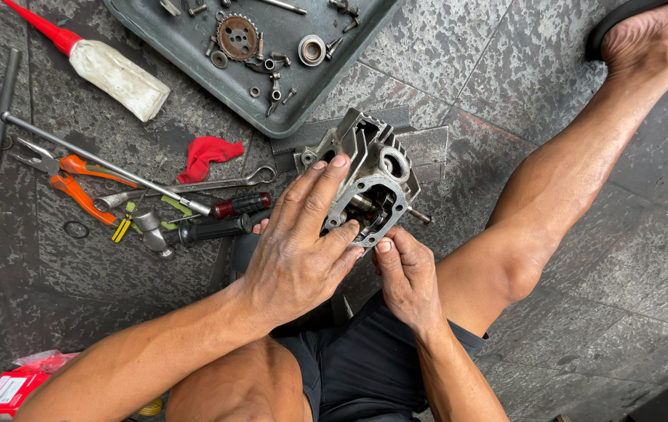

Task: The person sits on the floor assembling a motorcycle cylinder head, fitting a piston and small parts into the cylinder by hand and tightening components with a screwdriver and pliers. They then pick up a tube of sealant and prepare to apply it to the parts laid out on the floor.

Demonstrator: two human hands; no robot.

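Resting under the left hand (300, 250), the engine casing (369, 176) meets right hand (406, 275) fingertips.

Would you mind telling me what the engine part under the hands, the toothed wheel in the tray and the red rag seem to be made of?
Engine part: probably cast aluminium, dull grey with ribbed fins. Toothed wheel: likely steel, brownish and oily or rusty. Red rag: soft cloth, crumpled in folds.

Even, soft daylight, faint shadows, sharp focus, wide-angle edge stretch.
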